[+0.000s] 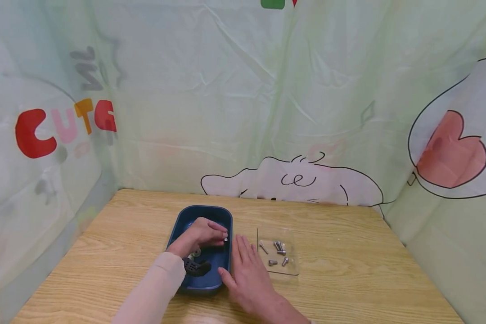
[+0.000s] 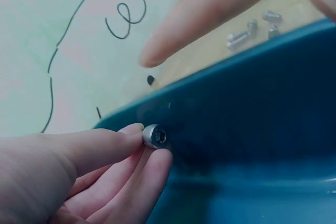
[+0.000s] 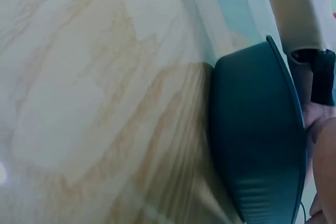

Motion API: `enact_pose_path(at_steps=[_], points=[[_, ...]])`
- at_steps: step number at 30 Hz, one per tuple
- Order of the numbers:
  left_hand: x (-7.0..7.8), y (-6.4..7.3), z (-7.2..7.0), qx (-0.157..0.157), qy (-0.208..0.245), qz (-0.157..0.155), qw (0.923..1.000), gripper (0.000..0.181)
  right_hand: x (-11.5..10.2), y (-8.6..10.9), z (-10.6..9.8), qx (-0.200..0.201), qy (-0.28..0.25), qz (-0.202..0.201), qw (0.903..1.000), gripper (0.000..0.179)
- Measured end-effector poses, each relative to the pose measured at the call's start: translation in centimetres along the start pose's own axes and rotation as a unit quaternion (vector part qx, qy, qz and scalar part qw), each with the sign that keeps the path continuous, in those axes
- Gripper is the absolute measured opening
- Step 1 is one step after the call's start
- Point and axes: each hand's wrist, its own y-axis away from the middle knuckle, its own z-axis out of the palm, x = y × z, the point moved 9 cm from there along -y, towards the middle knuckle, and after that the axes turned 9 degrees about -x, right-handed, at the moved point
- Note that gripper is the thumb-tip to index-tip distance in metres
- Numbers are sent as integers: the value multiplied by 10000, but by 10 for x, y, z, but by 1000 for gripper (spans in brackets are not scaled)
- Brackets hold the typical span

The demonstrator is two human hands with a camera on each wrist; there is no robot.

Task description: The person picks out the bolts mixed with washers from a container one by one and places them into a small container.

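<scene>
My left hand [image 1: 204, 231] is over the dark blue bin [image 1: 231, 225], near its right wall. Thumb and fingertips pinch a small silver socket-head screw [image 2: 156, 136]; in the left wrist view its hex recess faces the camera, while the shank is hidden by the fingers. With fingers extended, my right hand [image 1: 249, 274] rests along the bin's right side, its thumb at the rim. A clear shallow tray [image 1: 283, 273] lies just right of that hand, with several silver screws [image 1: 281, 253] in it.
The bin and tray stand on a wood-grain table [image 1: 348, 270]. Beside my left wrist, small pale round pieces [image 1: 196, 253] show in the bin, next to the black wrist camera [image 1: 196, 267]. A printed curtain [image 1: 227, 112] hangs behind the table and along both sides.
</scene>
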Motion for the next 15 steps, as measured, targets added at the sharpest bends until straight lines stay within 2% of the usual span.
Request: enact_pose_path(at_steps=[15], points=[[24, 2, 0, -178, 274, 181, 9993, 24, 34, 11, -24, 499, 116, 315, 9982, 78]])
